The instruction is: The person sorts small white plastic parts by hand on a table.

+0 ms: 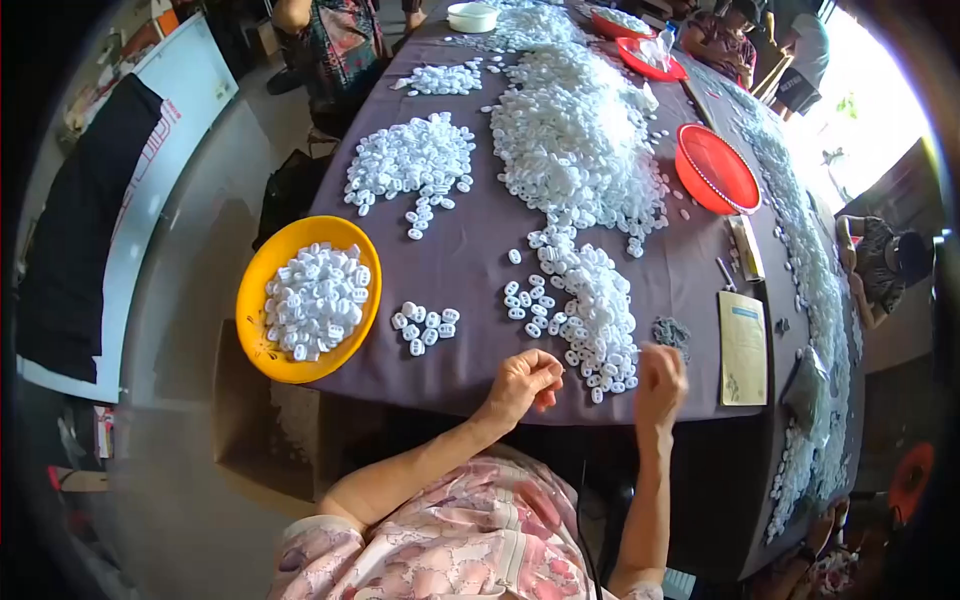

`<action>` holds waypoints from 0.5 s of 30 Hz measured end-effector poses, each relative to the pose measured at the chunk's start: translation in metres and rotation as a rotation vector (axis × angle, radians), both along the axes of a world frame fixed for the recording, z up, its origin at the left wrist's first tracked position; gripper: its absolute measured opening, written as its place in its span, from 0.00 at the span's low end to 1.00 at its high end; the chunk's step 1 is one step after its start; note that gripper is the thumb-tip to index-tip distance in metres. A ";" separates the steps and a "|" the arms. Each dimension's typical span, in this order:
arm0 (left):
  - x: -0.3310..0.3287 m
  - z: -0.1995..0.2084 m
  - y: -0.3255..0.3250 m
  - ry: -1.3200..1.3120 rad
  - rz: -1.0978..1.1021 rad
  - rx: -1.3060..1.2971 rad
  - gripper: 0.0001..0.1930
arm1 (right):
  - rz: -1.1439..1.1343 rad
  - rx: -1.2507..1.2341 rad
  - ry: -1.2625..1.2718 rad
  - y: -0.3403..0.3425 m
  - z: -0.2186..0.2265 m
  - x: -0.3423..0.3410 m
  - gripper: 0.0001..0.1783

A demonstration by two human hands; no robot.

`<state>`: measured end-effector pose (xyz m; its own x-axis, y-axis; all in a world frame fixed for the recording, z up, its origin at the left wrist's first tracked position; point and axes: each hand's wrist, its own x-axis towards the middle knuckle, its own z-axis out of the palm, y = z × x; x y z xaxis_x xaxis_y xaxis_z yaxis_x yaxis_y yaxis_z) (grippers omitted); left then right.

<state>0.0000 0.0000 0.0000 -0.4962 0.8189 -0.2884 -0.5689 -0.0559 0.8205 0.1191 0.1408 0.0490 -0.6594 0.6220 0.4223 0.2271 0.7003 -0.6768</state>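
Note:
My left hand (pixel 528 382) is raised at the table's near edge with thumb and fingertips pinched together. What sits in the pinch is too small to make out. To its right, my right hand (pixel 660 384) is closed, its fingers curled in, and whatever they hold is hidden. Between and beyond the hands lies a pile of small white oval plastic pieces (pixel 598 320), each with two dark marks. Several loose ovals (pixel 528 305) are spread just left of that pile. A small grey clump (pixel 672 332) rests just beyond my right hand.
A yellow bowl (pixel 250 330) full of white pieces stands at the left edge, near a small cluster (pixel 425 328). Larger white heaps (pixel 412 160) cover the far table (pixel 470 225). A red basket (pixel 716 168) and a cream booklet (pixel 742 350) lie right. Other people sit around.

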 end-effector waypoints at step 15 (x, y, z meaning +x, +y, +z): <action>-0.015 0.007 -0.009 0.156 -0.021 -0.076 0.10 | 0.258 -0.277 0.032 -0.044 -0.031 -0.033 0.04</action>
<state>-0.0151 -0.0090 0.0074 -0.5231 0.8081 -0.2709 -0.4352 0.0201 0.9001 0.0857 0.0965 0.0183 -0.7985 0.5307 0.2841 0.0429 0.5209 -0.8525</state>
